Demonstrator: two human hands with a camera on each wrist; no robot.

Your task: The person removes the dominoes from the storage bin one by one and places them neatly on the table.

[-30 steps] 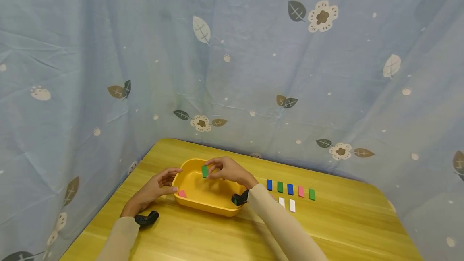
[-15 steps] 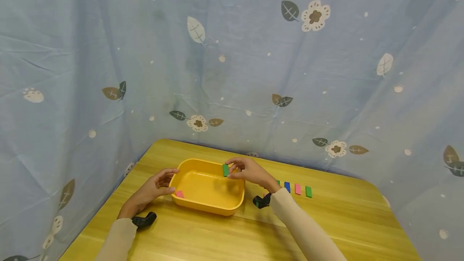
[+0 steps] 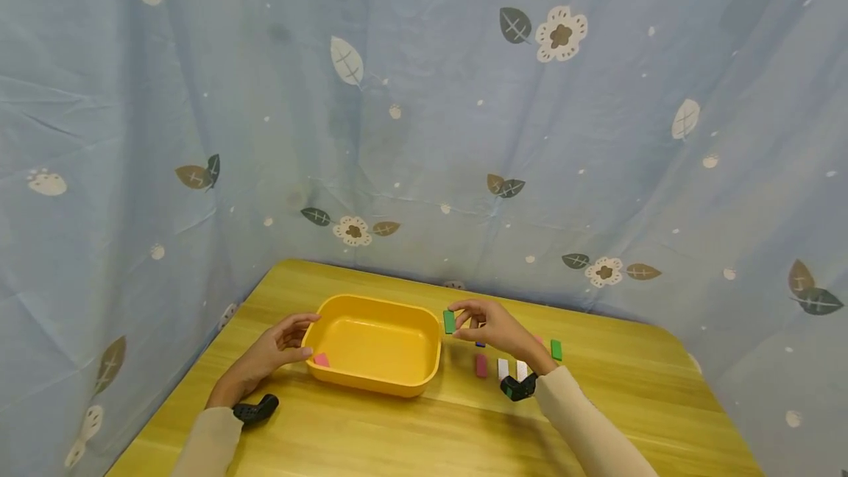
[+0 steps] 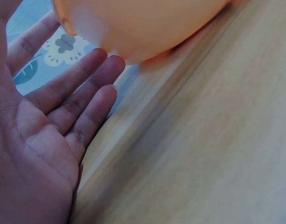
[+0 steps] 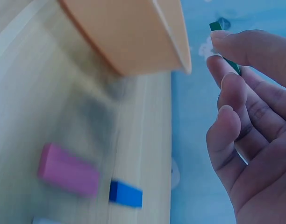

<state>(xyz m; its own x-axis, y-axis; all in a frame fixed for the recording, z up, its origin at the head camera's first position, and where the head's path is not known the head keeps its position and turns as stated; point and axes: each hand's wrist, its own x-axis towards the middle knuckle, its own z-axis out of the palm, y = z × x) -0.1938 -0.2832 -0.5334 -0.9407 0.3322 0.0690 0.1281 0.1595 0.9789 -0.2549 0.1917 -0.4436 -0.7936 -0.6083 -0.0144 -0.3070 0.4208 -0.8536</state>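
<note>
Between thumb and fingertips, my right hand [image 3: 498,327] pinches a small green block [image 3: 449,322], held up just past the right rim of a yellow plastic bin [image 3: 371,383]. In the right wrist view the green block [image 5: 232,65] is mostly hidden by the thumb and fingers. My left hand [image 3: 265,355] is at the bin's left end, thumb and fingers spread around the rim. Its fingers [image 4: 94,109] are loosely extended beside the bin's outer wall in the left wrist view. One pink block [image 3: 321,360] lies inside the bin, near the left thumb.
Right of the bin, loose blocks lie on the wooden table [image 3: 371,433]: a pink block [image 3: 481,366], white blocks [image 3: 503,369], a green block [image 3: 556,350] and a blue block [image 5: 126,194]. My right hand and wrist cover part of this group. A floral curtain [image 3: 411,131] hangs behind.
My right hand has carried the green block rightward, from above the bin's interior to outside its right rim. The left hand stays at the bin's left end. The head view has shifted slightly.
</note>
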